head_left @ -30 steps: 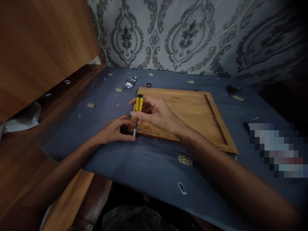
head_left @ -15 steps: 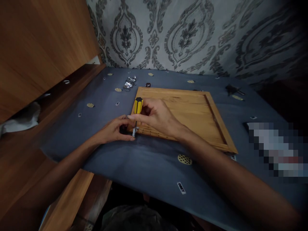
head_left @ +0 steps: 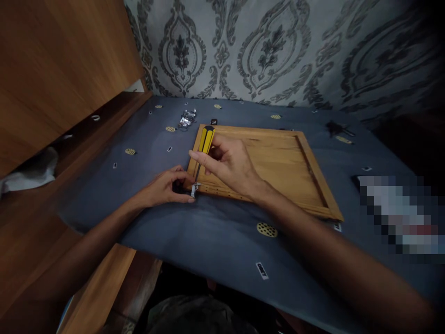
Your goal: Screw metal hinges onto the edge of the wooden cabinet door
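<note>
- Pinching the yellow-and-black screwdriver (head_left: 206,139) by its handle, the right hand (head_left: 232,160) has thumb and fingers drawn close around it; the slim shaft slants down to a small metal fitting (head_left: 193,190).
- That fitting lies at the near left corner of the framed wooden panel (head_left: 278,162), which rests on the cloth-covered table (head_left: 208,250).
- The left hand (head_left: 165,188) curls at that corner, thumb and forefinger narrow about the fitting; I cannot tell whether they clamp it or only steady it.
- Screwdriver: probably light and rigid, best taken by the ridged handle, as the thin shaft would twist in the fingers.
- Fitting: likely hard, smooth and slippery, so hold it by its sides.
- Panel: stiff, fairly heavy, I judge; its raised rim offers the firmest hold.
</note>
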A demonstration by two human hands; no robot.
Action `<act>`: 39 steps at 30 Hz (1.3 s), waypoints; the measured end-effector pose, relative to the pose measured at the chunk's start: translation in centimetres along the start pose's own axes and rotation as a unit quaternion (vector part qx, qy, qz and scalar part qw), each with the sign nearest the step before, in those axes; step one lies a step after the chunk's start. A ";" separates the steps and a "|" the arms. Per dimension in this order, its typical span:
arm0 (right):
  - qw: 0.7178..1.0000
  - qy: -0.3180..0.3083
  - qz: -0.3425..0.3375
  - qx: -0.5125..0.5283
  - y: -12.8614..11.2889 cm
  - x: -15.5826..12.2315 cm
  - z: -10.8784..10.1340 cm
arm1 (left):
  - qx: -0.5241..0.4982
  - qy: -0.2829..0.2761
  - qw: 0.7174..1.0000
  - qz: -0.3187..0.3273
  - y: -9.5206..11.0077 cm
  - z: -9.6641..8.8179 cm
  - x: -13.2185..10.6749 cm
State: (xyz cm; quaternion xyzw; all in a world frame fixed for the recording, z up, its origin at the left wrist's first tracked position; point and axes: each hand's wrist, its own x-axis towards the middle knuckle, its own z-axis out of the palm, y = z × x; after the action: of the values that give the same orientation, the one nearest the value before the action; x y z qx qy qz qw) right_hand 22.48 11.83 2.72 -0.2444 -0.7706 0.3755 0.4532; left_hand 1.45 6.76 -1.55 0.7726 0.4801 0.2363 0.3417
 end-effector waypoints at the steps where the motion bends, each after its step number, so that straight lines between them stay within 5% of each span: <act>1: 1.000 -0.004 0.005 -0.001 0.2 -0.1 0.1 | 0.003 -0.001 1.000 -0.001 0.0 0.0 0.0; 20: 0.999 -0.025 -0.012 -0.024 0.9 -0.2 0.4 | 0.014 -0.002 1.000 -0.010 -0.2 0.1 -0.1; 28: 0.969 -0.141 0.100 0.179 0.7 0.6 -0.8 | 0.006 0.003 1.000 0.004 -0.4 0.2 0.0; 33: 0.955 -0.213 0.107 0.176 0.8 1.0 -1.9 | 0.014 0.011 1.000 0.012 -0.6 0.2 0.0; 39: 0.971 -0.191 0.071 0.124 0.8 0.9 -1.8 | 0.009 0.003 1.000 0.005 -0.3 0.1 0.0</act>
State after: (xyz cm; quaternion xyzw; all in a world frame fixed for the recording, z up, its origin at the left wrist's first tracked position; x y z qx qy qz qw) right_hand 23.69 13.56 3.08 -0.1641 -0.7707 0.5393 0.2971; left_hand 1.33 6.81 -1.83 0.7774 0.4791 0.2366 0.3319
